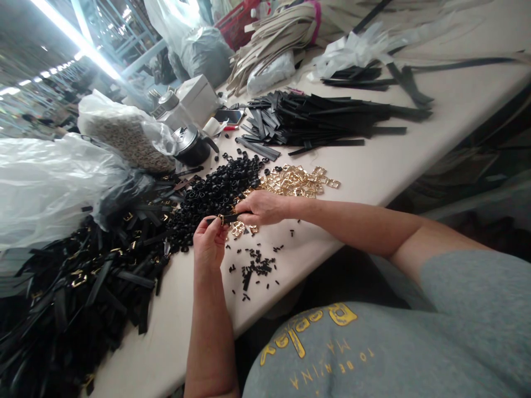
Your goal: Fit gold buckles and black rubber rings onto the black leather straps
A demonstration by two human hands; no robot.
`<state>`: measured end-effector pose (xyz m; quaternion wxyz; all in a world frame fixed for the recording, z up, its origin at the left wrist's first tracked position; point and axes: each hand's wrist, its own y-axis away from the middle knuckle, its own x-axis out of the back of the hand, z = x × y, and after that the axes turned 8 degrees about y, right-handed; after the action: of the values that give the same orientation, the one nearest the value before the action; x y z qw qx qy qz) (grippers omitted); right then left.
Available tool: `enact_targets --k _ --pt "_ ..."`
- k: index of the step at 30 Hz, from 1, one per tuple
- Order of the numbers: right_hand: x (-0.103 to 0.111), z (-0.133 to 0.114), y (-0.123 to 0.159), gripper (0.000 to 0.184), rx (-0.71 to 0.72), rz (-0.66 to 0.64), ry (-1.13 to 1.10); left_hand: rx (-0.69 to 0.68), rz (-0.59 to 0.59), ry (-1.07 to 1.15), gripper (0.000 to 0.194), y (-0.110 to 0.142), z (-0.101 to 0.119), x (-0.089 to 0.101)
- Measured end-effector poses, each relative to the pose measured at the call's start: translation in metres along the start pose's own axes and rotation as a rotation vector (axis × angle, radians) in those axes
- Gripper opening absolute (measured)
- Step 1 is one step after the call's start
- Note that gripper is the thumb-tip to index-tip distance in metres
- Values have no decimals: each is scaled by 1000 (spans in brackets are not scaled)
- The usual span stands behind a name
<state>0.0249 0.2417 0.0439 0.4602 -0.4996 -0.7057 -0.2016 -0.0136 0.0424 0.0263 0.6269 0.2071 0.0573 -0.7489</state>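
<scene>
A short black strap (232, 218) with a gold buckle on it is stretched between my two hands, above the table. My left hand (210, 240) pinches the end by the buckle. My right hand (265, 208) has its fingers closed round the other end. Just behind the hands lies a heap of small black loops (222, 185). Loose gold buckles (296, 181) are spread beyond my right hand, and a few more (238, 229) lie under the strap. Small black scraps (257, 265) are scattered on the table nearer my body.
Buckled black straps (99, 276) are piled at the left. Plain black strips (323, 119) lie at the back. A dark pot with a metal lid (191, 145), a filled plastic bag (124, 132), a white box (199, 97) and beige strips (274, 38) stand or lie farther off.
</scene>
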Motion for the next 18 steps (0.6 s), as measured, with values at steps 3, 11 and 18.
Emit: enact_targets --k 3,11,18 --pt "-1 0 -1 23 -16 -1 31 24 15 25 40 0 -4 -2" --pt "-8 -2 -3 23 -29 7 120 120 54 65 44 2 -19 -13" --pt "-7 0 -1 23 -27 41 98 45 7 -1 39 -4 -19 0"
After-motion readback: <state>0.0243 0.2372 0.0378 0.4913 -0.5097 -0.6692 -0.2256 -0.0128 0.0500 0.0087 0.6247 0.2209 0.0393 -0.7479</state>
